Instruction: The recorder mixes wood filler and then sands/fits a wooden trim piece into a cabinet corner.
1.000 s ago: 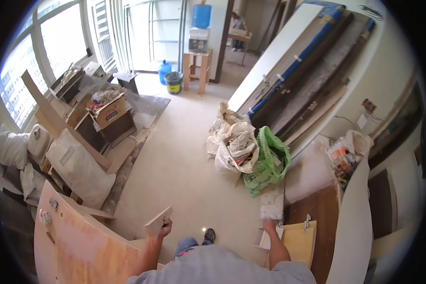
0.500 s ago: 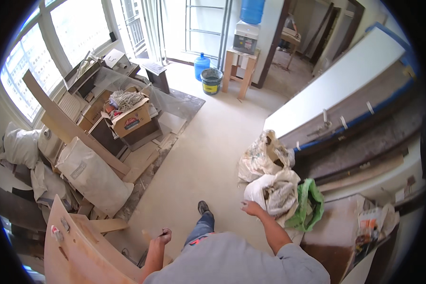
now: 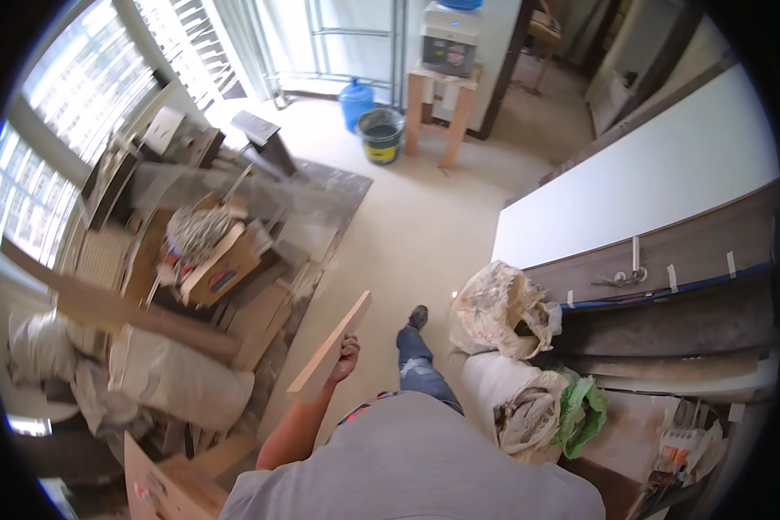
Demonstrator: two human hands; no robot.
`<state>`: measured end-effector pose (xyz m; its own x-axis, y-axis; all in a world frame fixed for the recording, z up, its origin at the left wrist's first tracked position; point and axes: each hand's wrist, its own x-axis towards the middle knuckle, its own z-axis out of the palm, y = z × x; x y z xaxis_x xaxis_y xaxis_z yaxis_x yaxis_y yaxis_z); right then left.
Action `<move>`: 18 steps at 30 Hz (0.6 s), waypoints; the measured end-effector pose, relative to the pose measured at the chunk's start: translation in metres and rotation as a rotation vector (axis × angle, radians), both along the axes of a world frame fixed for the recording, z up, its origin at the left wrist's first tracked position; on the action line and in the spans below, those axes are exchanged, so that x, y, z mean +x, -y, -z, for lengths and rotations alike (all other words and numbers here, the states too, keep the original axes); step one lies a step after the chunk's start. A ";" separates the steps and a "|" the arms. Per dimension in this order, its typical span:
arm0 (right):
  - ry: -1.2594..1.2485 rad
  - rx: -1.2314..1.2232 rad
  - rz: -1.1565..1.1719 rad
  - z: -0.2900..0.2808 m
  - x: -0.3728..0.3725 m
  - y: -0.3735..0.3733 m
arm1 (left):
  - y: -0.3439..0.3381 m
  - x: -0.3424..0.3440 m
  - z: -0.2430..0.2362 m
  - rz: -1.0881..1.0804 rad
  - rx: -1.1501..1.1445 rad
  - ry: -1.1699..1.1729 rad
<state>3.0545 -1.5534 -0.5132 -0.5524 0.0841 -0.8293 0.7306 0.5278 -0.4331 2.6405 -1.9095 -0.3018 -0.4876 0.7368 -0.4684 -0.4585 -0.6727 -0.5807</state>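
A short piece of wooden board (image 3: 329, 348) stands tilted in front of my body, its pale cut edge facing up. My left hand (image 3: 347, 359) is closed around its right side, fingers wrapped on the wood. My right hand and forearm are out of sight. To my right stand a stained white sack (image 3: 494, 314) with its mouth open, another white sack (image 3: 485, 394) and a green sack (image 3: 588, 416). One foot in a dark shoe (image 3: 418, 317) is on the pale floor ahead of me.
At left lie a cardboard box (image 3: 225, 270) with a tangle of cord, a long plank (image 3: 139, 316) and a full white sack (image 3: 178, 373). Ahead are a dark bucket (image 3: 380, 139), a blue water bottle (image 3: 355, 102) and a water dispenser (image 3: 447, 43). A long white panel (image 3: 641, 173) stands at right.
My left hand has risen and moved forward, bringing the wooden board into plain sight. My right hand, earlier beside the sacks, has left the view. My leg has stepped forward and the view has shifted.
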 end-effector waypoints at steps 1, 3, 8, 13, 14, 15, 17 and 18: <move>-0.003 -0.059 0.105 -0.002 -0.038 -0.009 | -0.019 -0.028 0.002 0.027 0.007 0.002; 0.011 -0.252 0.393 -0.004 -0.115 -0.031 | -0.054 -0.078 0.007 0.066 0.137 0.029; 0.109 -0.876 1.106 -0.039 -0.302 -0.100 | -0.134 -0.204 -0.009 0.229 0.040 0.004; 0.194 -0.819 1.055 -0.095 -0.488 -0.214 | -0.215 -0.334 -0.006 0.244 0.075 0.148; 0.112 -0.763 0.953 -0.135 -0.545 -0.247 | -0.231 -0.363 -0.005 0.246 0.083 0.156; -0.070 -0.860 0.956 -0.137 -0.588 -0.286 | -0.256 -0.394 -0.010 0.293 0.056 0.180; -0.345 -0.857 1.065 -0.137 -0.669 -0.354 | -0.301 -0.451 -0.005 0.356 -0.013 0.166; -0.440 -0.758 1.180 -0.140 -0.707 -0.385 | -0.325 -0.481 -0.001 0.389 -0.084 0.140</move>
<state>2.3479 -1.1681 -0.3733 -0.6877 0.2868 -0.6670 0.3066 -0.7180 -0.6249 2.1594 -1.5840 -0.3007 -0.1077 0.8100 -0.5765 -0.6080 -0.5124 -0.6065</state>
